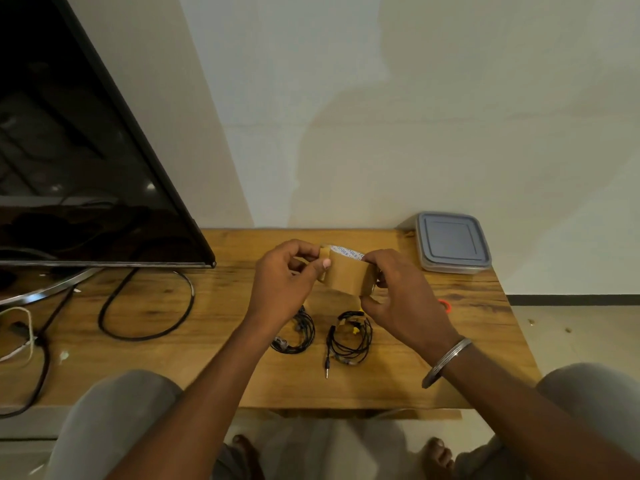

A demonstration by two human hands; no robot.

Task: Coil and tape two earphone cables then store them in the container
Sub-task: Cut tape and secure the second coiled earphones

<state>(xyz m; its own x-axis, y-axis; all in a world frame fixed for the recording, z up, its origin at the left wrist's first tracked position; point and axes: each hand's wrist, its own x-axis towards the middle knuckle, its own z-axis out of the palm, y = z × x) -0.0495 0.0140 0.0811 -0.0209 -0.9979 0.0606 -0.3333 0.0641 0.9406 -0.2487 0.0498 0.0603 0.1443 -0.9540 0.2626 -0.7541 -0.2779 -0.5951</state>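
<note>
From your head camera: your left hand (280, 282) pinches the loose end of the brown packing-tape roll (346, 275), and your right hand (401, 299) curls around the roll. Beneath them, on the wooden table (207, 358), the left black earphone coil (298, 332) and the right black earphone coil (349, 337) lie side by side. The lidded grey plastic container (450, 242) sits at the far right corner.

Your forearms converge ahead, raised. Left hand (284, 275) pinches tape roll (346, 277), thumb pressed on; right hand (398, 296) grips its other side.
</note>
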